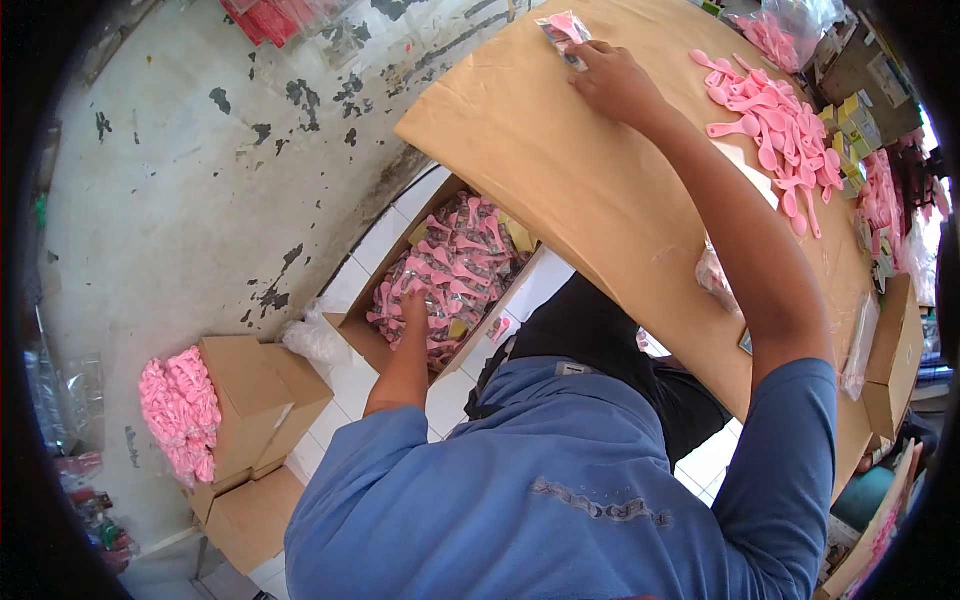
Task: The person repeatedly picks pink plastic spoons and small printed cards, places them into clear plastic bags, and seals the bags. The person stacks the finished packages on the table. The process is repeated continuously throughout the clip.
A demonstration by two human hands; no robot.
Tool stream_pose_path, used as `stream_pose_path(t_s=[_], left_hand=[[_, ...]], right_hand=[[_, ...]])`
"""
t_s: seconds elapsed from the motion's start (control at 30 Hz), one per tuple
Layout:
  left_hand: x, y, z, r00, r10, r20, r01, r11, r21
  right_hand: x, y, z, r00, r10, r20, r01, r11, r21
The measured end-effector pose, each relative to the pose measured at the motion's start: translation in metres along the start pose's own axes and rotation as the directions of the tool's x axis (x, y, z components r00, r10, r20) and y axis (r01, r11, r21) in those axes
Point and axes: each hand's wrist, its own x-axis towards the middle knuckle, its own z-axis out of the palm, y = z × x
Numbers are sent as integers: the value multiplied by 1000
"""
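Well right of the right hand [610, 82], pink spoons [768, 110] lie heaped.

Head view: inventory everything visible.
Spoon packet: 1, pink, table's far edge
Loose spoons: many, pink, table's right side
Table: 1, brown, ahead
Open carton: 1, brown, floor left of table
Packed spoons: many, pink, inside open carton
Left cartons: 2+, brown, lower left
Pink pile: 1, pink, beside left cartons
Wall: 1, grey, left
Edge clutter: uncountable, mixed, right
Shirt: 1, blue, lower middle
Left hand: 1, in open carton
Right hand: 1, at spoon packet
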Motion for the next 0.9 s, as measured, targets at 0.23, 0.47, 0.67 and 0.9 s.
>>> stream_pose_path(t_s=[0.23, 0.47, 0.67, 0.9], left_hand=[[20, 41, 28, 996, 69, -60, -80, 976, -202], [80, 67, -19, 1000, -1, 23, 6, 979, -206], [45, 121, 3, 994, -84, 69, 97, 974, -204], [33, 127, -7, 988, -136, 69, 146, 974, -176]], right_hand=[[-21, -36, 6, 999, 31, 34, -20, 957, -288], [-9, -50, 0, 978, 136, -156, -162, 972, -168], [-15, -50, 5, 993, 99, -65, -109, 981, -162], [-33, -146, 11, 979, -138, 149, 137, 990, 19]])
